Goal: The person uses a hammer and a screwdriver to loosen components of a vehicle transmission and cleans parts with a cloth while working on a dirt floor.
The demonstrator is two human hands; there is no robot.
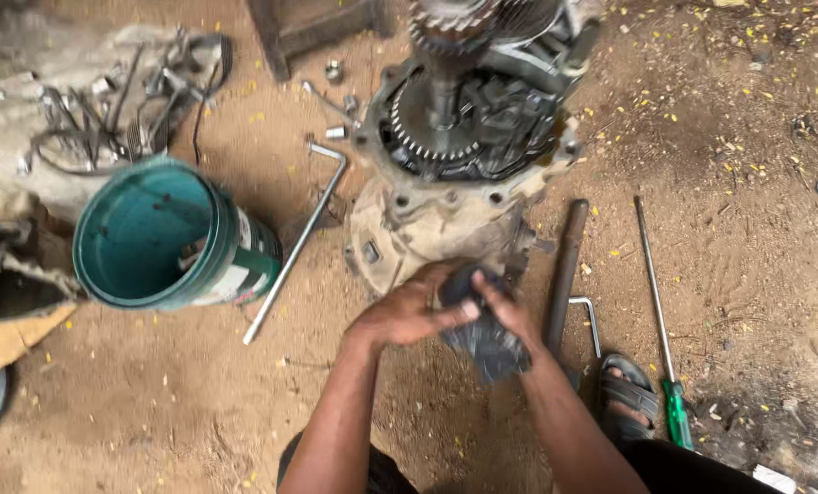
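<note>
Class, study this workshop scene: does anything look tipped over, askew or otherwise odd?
Yes. The green bucket lies tipped on its side on the dirt ground, its open mouth facing the camera. The gearbox stands opened, gears exposed.

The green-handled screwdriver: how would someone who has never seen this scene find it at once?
Start at the big gearbox housing standing on the dirt ground, then look right, past the dark thick bar. The screwdriver lies farthest right, beside the sandalled foot: thin shaft, and the only tool with a bright green handle.
</note>
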